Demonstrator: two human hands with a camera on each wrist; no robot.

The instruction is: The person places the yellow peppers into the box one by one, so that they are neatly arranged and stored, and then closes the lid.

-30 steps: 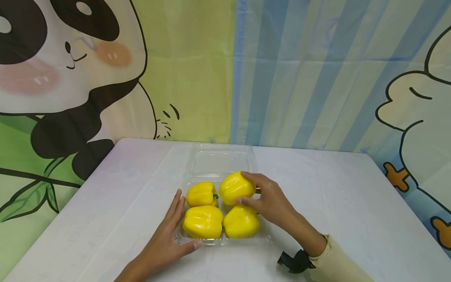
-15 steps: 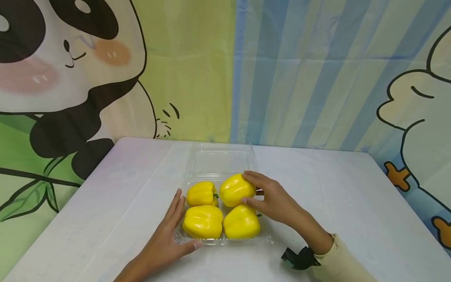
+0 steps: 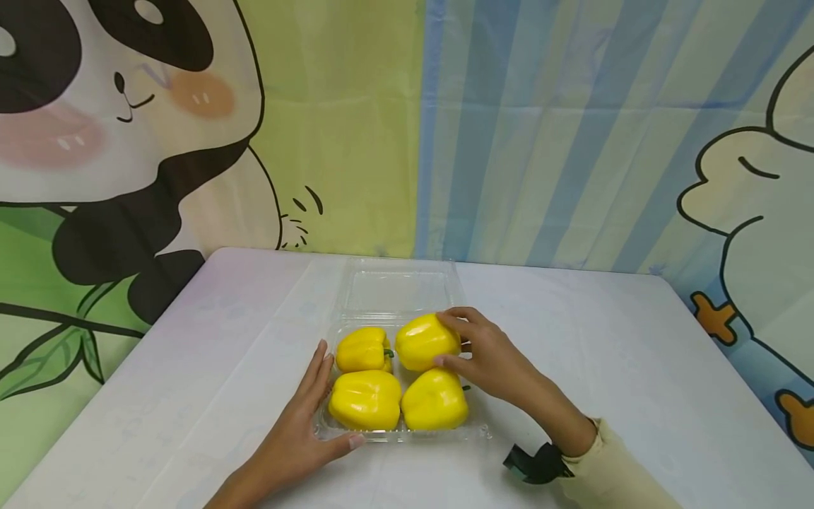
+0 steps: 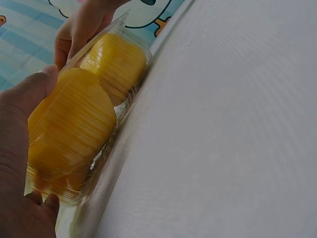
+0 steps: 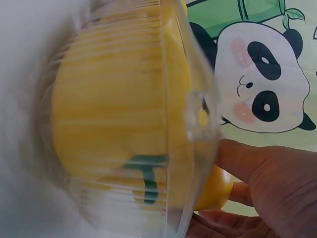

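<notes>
Four yellow bell peppers sit in two rows at a clear plastic clamshell box (image 3: 416, 437), its lid (image 3: 400, 291) folded back. With thumb and fingers, my right hand (image 3: 499, 364) grips the far right bell pepper (image 3: 422, 343); whether it touches the box floor I cannot tell. In front of it lies the near right bell pepper (image 3: 435, 401), its green stem pointing right. The near left bell pepper (image 3: 364, 401) and far left bell pepper (image 3: 362, 349) lie beside my left hand (image 3: 295, 431). That hand rests at the box's left side, fingers extended, thumb at the front edge.
A white cloth covers the table (image 3: 604, 353). Behind it hangs a curtain (image 3: 356, 127) with cartoon animals and stripes. A black strap-like piece (image 3: 537, 464) is at the right wrist, by the cream sleeve (image 3: 613, 466).
Compared with one second ago, the right hand and its bell pepper sit slightly lower, and the near right pepper's stem shows more. The left hand has stayed put.
</notes>
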